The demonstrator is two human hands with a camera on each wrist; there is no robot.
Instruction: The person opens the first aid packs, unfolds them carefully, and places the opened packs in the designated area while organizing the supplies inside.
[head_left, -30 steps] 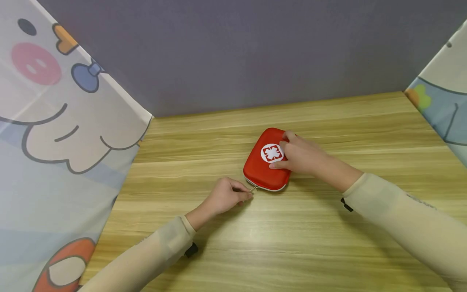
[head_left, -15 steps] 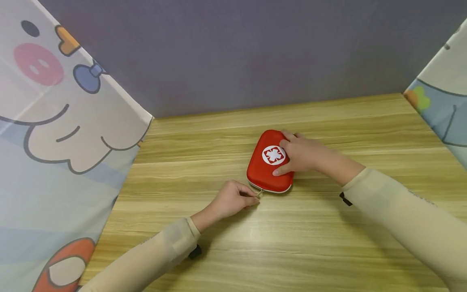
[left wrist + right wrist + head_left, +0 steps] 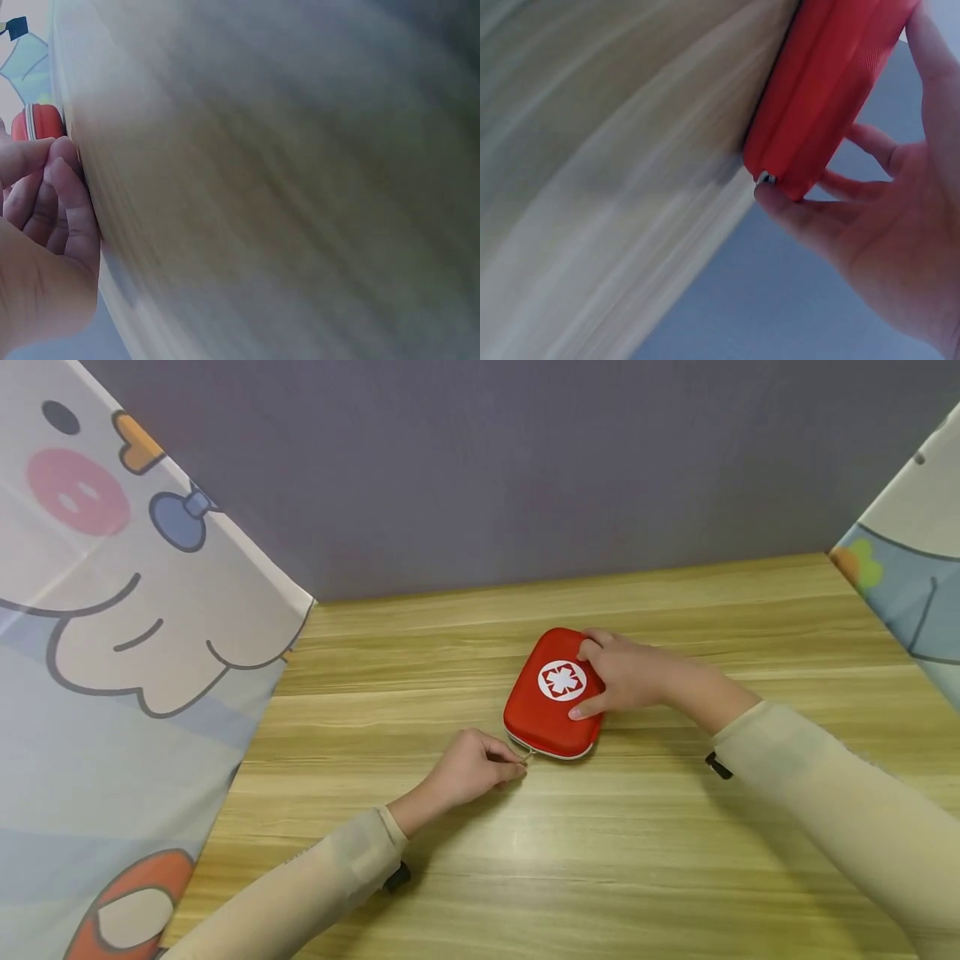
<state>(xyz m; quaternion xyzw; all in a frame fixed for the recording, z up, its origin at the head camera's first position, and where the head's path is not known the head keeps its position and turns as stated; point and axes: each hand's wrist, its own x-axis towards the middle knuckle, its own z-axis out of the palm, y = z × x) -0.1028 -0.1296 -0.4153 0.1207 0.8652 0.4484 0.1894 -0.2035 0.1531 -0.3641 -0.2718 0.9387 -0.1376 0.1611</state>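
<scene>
A red first-aid case [image 3: 551, 718] with a white round emblem lies tilted on the wooden table in the head view. At its near edge, where a pale zipper seam shows, my left hand [image 3: 474, 768] pinches a small zipper pull [image 3: 528, 755] between thumb and fingertips. My right hand [image 3: 630, 675] grips the case's right side, thumb on the lid and fingers near the far corner. The right wrist view shows the case [image 3: 817, 90] from its side, with one fingertip touching a small metal piece [image 3: 765, 178] at its end. In the left wrist view the pinching fingers [image 3: 64, 169] hide the pull.
The wooden table [image 3: 675, 843] runs back to a grey wall [image 3: 510, 468]. Cartoon-printed cloth [image 3: 150, 610] stands along the left side, and another printed panel [image 3: 915, 568] along the right.
The case and both hands shifted slightly right and nearer, then a touch back left. My right thumb has slid toward the case's near right edge. The left pinch on the zipper pull stays.
</scene>
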